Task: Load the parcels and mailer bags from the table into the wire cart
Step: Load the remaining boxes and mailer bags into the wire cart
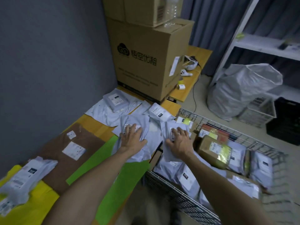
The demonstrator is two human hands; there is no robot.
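Note:
My left hand [132, 138] grips a grey mailer bag [146, 127] at the table's right edge, fingers over its label and thumb pinching its side. Over the gap between table and cart, my right hand [179, 140] grips a second grey mailer bag [170, 127], fingers spread on top and thumb hooked at its left edge. The wire cart [186, 200] stands to the right, holding several grey mailers and a brown parcel [212, 151]. More grey mailers [116, 101] lie further back on the table, and one mailer [27, 176] lies at the near left.
A flat brown envelope [65, 143], a green mailer [103, 159] and a yellow mailer [24, 208] lie on the wooden table [90, 124]. Big cardboard boxes [146, 54] are stacked at the back. A white sack [243, 88], crates and a shelf stand at the right.

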